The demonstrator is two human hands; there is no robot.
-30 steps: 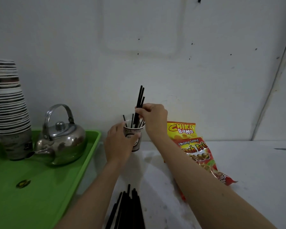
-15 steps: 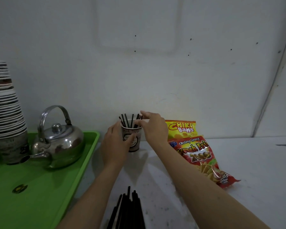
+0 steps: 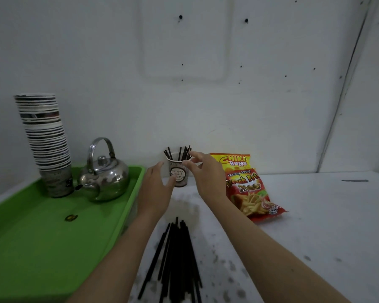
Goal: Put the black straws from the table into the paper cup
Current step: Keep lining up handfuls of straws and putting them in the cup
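A small printed paper cup stands on the white table by the wall, with several black straws sticking up out of it. My left hand is just left of the cup, fingers relaxed, thumb near its side, holding nothing. My right hand hovers at the cup's right rim, fingers loosely spread and empty. A pile of several black straws lies flat on the table between my forearms, near the front edge.
A green tray on the left carries a steel kettle and a tall stack of paper cups. Two snack bags lie right of the cup. The white table stretches to the right.
My right hand pushed the held straws down into the cup and let go, then drew back. My left hand released the cup and opened beside it.
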